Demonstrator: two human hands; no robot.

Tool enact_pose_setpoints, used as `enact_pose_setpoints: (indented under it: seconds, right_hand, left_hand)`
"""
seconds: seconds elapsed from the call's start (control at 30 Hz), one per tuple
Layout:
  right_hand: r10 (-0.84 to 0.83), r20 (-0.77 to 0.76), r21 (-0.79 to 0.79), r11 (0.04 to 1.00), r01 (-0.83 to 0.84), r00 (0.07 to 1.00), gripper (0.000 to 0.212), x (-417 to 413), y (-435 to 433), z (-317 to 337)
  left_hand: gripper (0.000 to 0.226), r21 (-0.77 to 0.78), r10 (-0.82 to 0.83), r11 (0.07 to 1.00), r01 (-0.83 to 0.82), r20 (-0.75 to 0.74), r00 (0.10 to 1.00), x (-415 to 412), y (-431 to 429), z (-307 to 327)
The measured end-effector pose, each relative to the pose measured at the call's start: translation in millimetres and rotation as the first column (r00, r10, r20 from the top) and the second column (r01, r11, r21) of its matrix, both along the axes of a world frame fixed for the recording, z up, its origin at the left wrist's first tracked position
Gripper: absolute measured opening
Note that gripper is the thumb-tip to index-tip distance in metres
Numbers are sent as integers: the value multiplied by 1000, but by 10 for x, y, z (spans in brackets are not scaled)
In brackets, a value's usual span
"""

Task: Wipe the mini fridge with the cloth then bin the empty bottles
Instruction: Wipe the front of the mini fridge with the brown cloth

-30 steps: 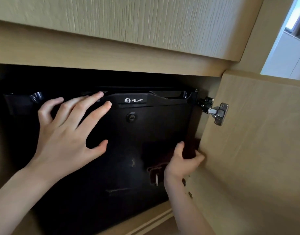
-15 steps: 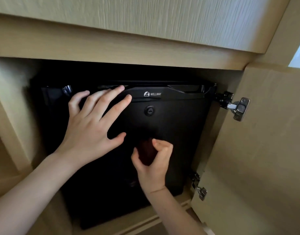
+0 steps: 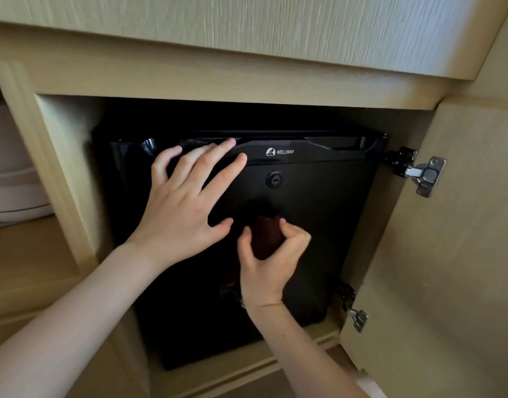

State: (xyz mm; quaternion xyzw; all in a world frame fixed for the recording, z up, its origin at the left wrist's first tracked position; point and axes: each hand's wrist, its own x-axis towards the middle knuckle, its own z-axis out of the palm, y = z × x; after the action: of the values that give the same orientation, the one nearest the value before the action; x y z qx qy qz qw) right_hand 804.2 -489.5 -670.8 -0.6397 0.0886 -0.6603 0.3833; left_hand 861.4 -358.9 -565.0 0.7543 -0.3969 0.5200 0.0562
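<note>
A pale, rounded white object (image 3: 14, 193), only partly in frame, sits at nine o'clock in the neighbouring compartment, beyond the light wood cabinet upright (image 3: 31, 145). Just inside that upright, a glossy black mini fridge with a WELLWAY badge (image 3: 327, 225) fills the cabinet recess, its door closed and a small round keyhole lock (image 3: 274, 179) set below the badge near twelve o'clock of the door face.

The person's left hand (image 3: 181, 211) lies flat against the upper left of the fridge door, fingers (image 3: 215, 156) spread apart and reaching to the top trim, the thumb pointing toward three o'clock. Nothing is held in it.

Just beside that thumb, at the centre of the door, the right hand (image 3: 267, 262) presses a bunched dark reddish-brown cloth (image 3: 265, 237) against the black surface, the fingers curled and clamped around the wad, with the thumb on its left side. The cloth touches the door below the lock. A faint reddish reflection shows on the door near the wrist.

At three o'clock, a silver metal hinge (image 3: 425, 175) joins the frame to the open light wood cabinet door (image 3: 448, 268), which stands swung out to the right; a second, smaller hinge (image 3: 354, 314) sits lower, toward five o'clock. No bottles appear in view.
</note>
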Motion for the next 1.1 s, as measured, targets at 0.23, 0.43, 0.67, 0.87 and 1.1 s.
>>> enact_pose_setpoints:
  seconds: [0.23,0.43,0.67,0.87,1.1]
  right_hand:
    - [-66,103,369,929,24,992,40,-122,-736,373]
    - [-51,94,212,977,30,994,43,-54,-350,360]
    - [76,-36,-164,983,-81,996,46,-104,-547,254]
    - [31,42,421,906,-46,999,43,-206,-750,-177]
    - [-53,97,457,889,3,994,40,-117,-731,213]
  left_hand:
    - [96,5,-1,1000,1,-29,1000,-53,-8,-11]
    - [96,1,-1,1000,1,-55,998,-80,7,-5]
    - [95,17,30,999,-30,-9,1000,-30,43,0]
    - [92,58,65,996,-66,23,998,-23,6,-22]
    - [87,190,32,981,-49,91,995,-90,-204,-173]
